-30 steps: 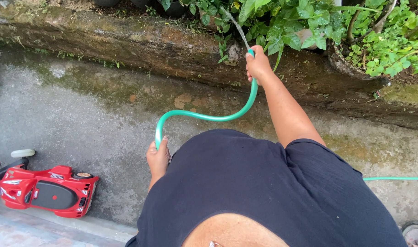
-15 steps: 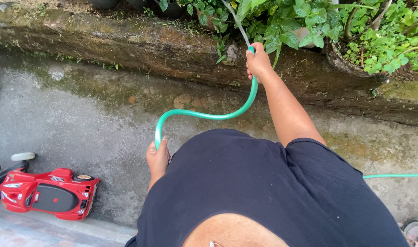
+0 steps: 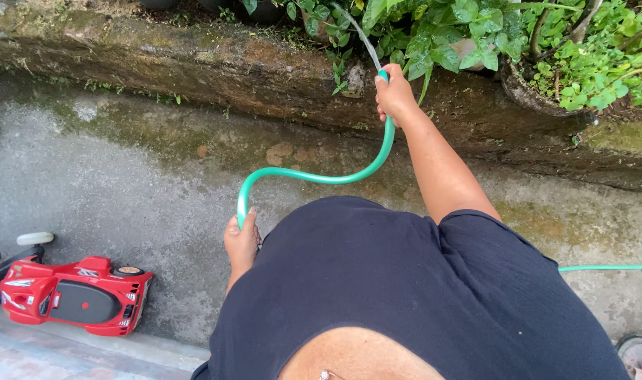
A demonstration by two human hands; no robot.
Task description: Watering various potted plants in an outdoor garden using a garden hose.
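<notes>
Green hose (image 3: 314,176) runs in a loose curve between the person's two hands, above the damp concrete ground (image 3: 124,190). The right hand (image 3: 395,95) is raised toward the mossy stone ledge (image 3: 194,63) at the far edge of the ground, fingers wrapped tight round the hose's end, and a thin jet of water (image 3: 356,32) shoots from it up into the leafy plants (image 3: 440,35) growing along the ledge's top. From that fist the hose drops, bends left and rises again to the left hand (image 3: 241,243), which sits low by the person's black shirt (image 3: 405,295); its fingers are closed together against the hose, thumb alongside, though how firmly they grip I cannot tell. Another stretch of the same hose lies flat on the ground near the right edge. At the near left corner of the concrete, well apart from both hands, a red ride-on toy car (image 3: 75,295) is parked beside a paved step (image 3: 47,352).
</notes>
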